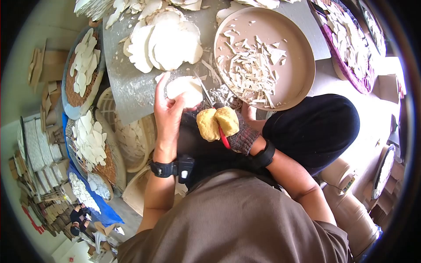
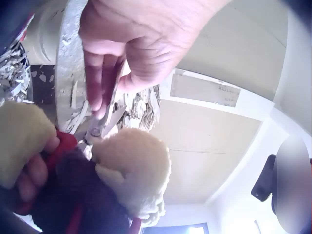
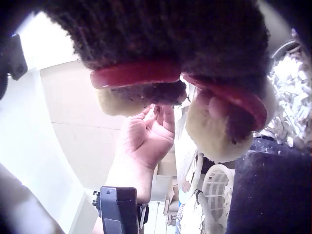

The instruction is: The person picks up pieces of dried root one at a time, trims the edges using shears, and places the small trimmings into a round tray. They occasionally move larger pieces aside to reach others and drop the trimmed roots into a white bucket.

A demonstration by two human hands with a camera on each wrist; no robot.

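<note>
My left hand (image 1: 168, 115) pinches a thin, white, rounded slice (image 1: 185, 89) between thumb and fingers, near the table edge. In the left wrist view the slice is seen edge-on beside the blades. The right hand (image 1: 245, 133), in a dark knitted glove, grips scissors with red handles (image 1: 224, 139). Thick yellow foam (image 1: 208, 125) is wrapped round the handles. The scissors' pivot (image 2: 96, 131) and blades lie right at the slice's edge. In the right wrist view the glove hides the blades, and gloved fingers pass through the red loops (image 3: 136, 74).
A round brown tray (image 1: 300, 83) with cut strips (image 1: 252, 70) stands ahead on the right. A stack of white slices (image 1: 175, 44) lies on the grey table (image 1: 131, 94). Baskets of slices (image 1: 90, 140) stand at left. The person's knee (image 1: 320, 131) is below the tray.
</note>
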